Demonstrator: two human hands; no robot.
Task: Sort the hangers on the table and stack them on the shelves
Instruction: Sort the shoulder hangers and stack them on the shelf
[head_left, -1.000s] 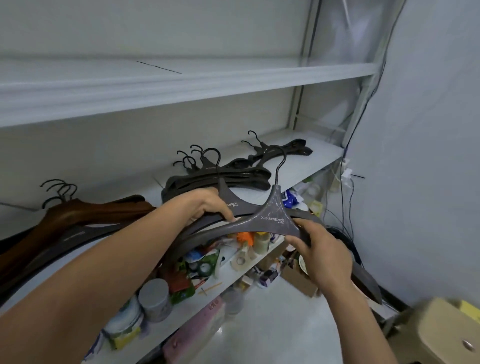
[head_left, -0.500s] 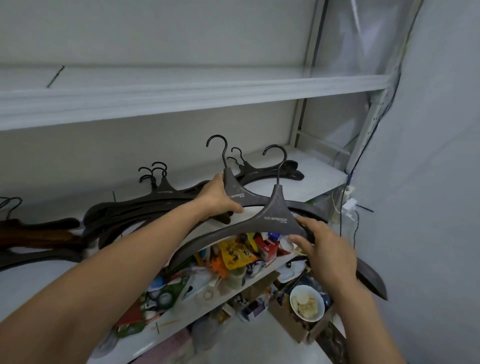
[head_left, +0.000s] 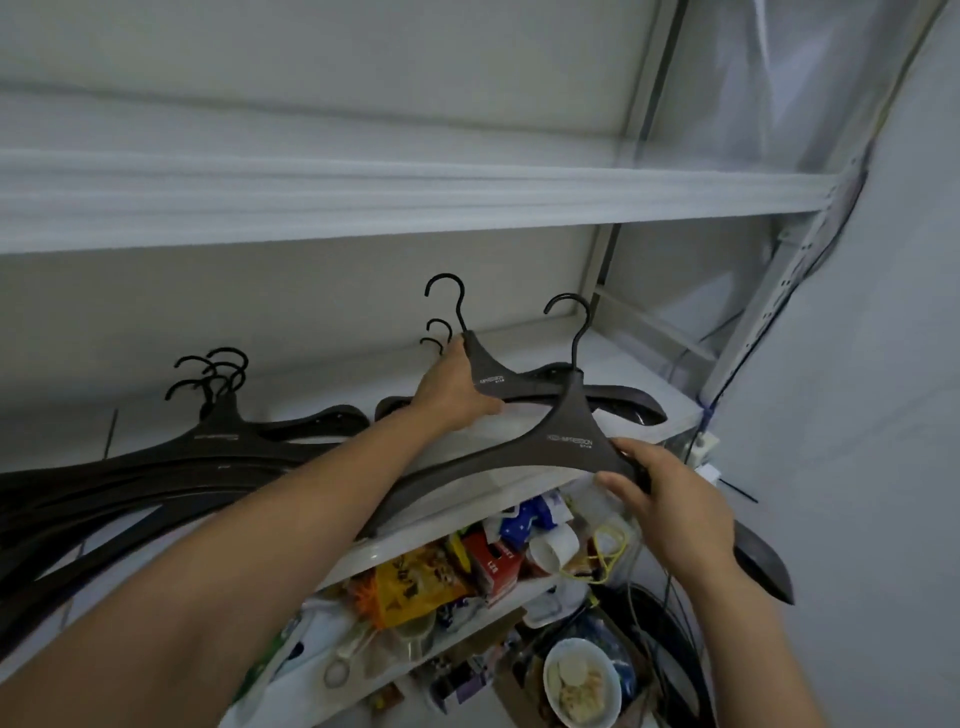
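I hold two dark grey plastic hangers over the white middle shelf (head_left: 654, 410). My left hand (head_left: 454, 392) grips the farther hanger (head_left: 485, 371) at its neck, just below the hook. My right hand (head_left: 670, 499) pinches the nearer hanger (head_left: 569, 439) on its right shoulder, thumb underneath; its right tip sticks out past my wrist. Both hang above a small pile of dark hangers (head_left: 623, 400) at the shelf's right end. A bigger stack of dark hangers (head_left: 218, 441) lies to the left on the same shelf.
An upper white shelf (head_left: 415, 187) runs across above the hooks. The lower shelf (head_left: 426, 587) is crowded with packets, cups and tape. A bowl of food (head_left: 579, 680) and cables sit near the floor. A white wall (head_left: 857, 467) closes the right side.
Both hands carried the two hangers up and forward over the shelf, nearer the right-hand pile. The view tilted upward, and the brown wooden hangers at the left left the frame.
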